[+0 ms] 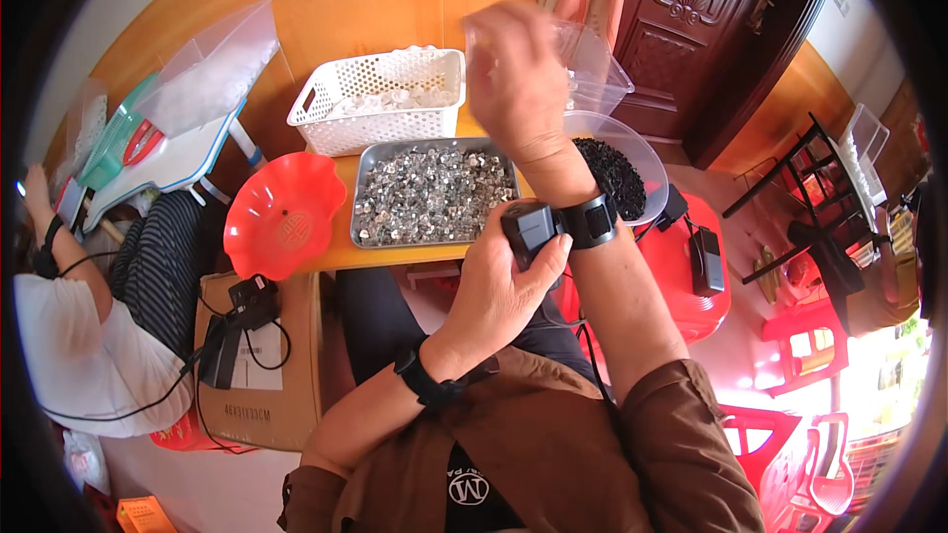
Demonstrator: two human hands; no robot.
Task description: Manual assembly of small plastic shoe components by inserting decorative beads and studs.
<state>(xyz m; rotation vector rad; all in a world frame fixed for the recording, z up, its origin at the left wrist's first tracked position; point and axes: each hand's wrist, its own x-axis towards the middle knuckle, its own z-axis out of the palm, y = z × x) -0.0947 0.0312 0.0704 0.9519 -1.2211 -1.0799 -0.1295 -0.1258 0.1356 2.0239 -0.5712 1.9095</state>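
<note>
fingers of left hand around black wrist device

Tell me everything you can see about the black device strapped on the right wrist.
The black device is a small boxy block, apparently plastic, on a wide black band wrapped round the right wrist. It sits on the side of the wrist facing the person's left, above the near edge of the metal tray. The left hand touches it, thumb lying along its right edge. The right hand is raised and blurred. No screen or buttons can be made out.
</note>
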